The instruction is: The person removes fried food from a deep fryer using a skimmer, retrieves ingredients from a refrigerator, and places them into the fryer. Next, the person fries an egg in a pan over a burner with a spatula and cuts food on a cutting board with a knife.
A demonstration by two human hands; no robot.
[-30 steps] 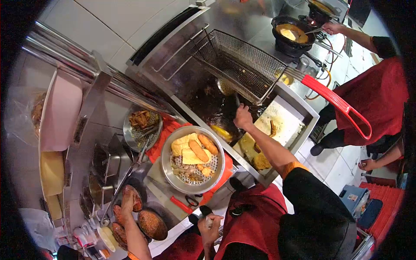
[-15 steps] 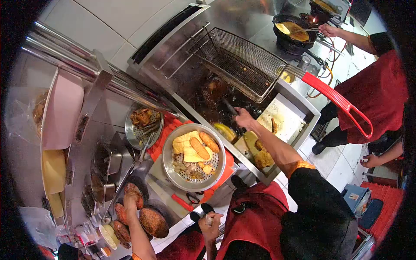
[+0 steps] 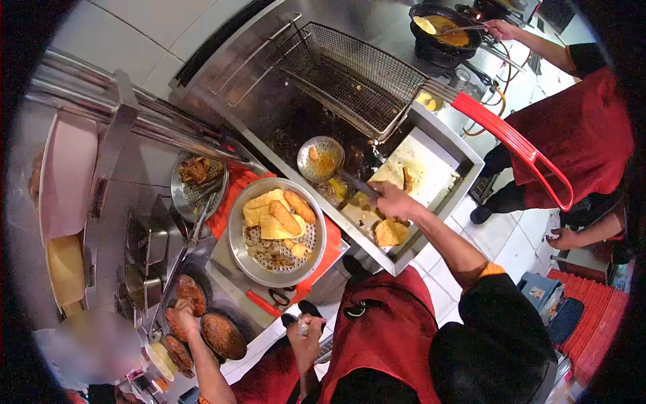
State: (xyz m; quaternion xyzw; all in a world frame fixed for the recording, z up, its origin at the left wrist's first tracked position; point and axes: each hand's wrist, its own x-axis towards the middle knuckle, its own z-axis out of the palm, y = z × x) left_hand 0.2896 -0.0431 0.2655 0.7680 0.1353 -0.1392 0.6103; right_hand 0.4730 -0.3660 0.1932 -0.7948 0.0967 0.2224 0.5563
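Note:
My right hand (image 3: pixel 393 200) is closed around the dark handle of a round perforated skimmer (image 3: pixel 316 151). Its bowl hangs over the fryer's dark oil (image 3: pixel 303 121) with a small orange-brown piece in it. Fried pieces (image 3: pixel 391 232) and a white board (image 3: pixel 420 161) lie in the metal tray below my forearm. My left hand (image 3: pixel 306 337) is low beside my red apron, its fingers curled round something whitish that I cannot make out. A perforated metal bowl (image 3: pixel 235 252) beside the fryer holds yellow slabs (image 3: pixel 264 207) and browned fried pieces.
A wire fry basket (image 3: pixel 350 87) with a red handle (image 3: pixel 511 145) rests across the fryer. Red-handled scissors (image 3: pixel 262 303) lie below the bowl. One co-worker's hand (image 3: pixel 180 316) is among seasoning bowls (image 3: pixel 222 335); another's hand (image 3: pixel 501 29) stirs a pan (image 3: pixel 451 30).
My right hand has drawn the skimmer up from the oil, toward the tray, and its bowl now shows. The view has shifted slightly. My left hand stays curled.

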